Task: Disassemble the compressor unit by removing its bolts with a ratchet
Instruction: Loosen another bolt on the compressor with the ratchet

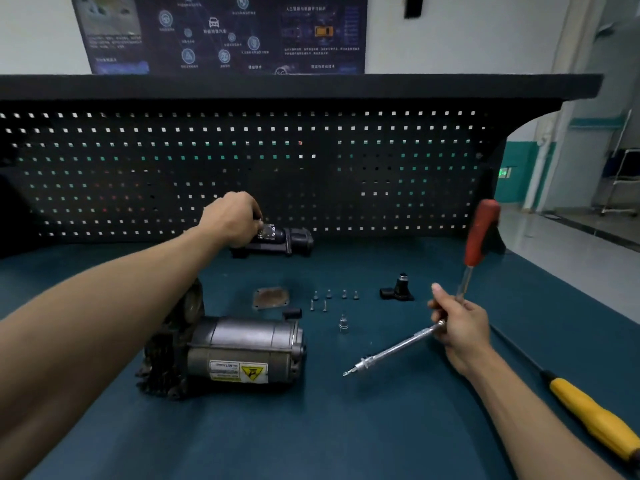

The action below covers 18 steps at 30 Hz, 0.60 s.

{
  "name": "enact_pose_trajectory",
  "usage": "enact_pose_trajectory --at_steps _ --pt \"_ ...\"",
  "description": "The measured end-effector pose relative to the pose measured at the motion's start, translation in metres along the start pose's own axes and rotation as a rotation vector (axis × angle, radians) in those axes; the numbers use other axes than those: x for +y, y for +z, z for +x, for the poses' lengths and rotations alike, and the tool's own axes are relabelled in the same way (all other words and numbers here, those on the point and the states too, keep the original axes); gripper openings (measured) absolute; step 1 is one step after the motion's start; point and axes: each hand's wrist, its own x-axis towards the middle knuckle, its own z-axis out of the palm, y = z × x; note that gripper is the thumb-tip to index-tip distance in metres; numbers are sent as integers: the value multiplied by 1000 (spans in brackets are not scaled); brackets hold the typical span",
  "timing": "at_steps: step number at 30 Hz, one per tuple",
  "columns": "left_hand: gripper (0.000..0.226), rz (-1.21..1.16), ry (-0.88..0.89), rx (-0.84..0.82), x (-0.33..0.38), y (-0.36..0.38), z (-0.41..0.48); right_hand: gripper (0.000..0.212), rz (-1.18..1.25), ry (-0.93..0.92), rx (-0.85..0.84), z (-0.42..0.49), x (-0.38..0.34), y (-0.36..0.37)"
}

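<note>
The grey compressor unit lies on its side on the blue bench mat, left of centre, with a yellow warning label facing me. My left hand reaches to the back of the bench and grips the end of a black cylindrical part lying by the pegboard. My right hand holds the ratchet near its head, red handle up, with a long silver extension pointing down-left. Several removed bolts stand in a row on the mat, and a socket stands in front of them.
A square metal cover plate lies behind the compressor. A small black fitting sits right of the bolts. A yellow-handled screwdriver lies along the right edge. The black pegboard closes off the back of the bench.
</note>
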Motion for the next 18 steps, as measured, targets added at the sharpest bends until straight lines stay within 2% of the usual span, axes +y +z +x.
enact_pose_trajectory --at_steps 4,18 --pt "13 92 46 -139 -9 6 17 32 14 5 -15 1 1 3" --pt "10 -82 -52 -453 -54 46 26 30 -80 -53 -54 -1 4 6"
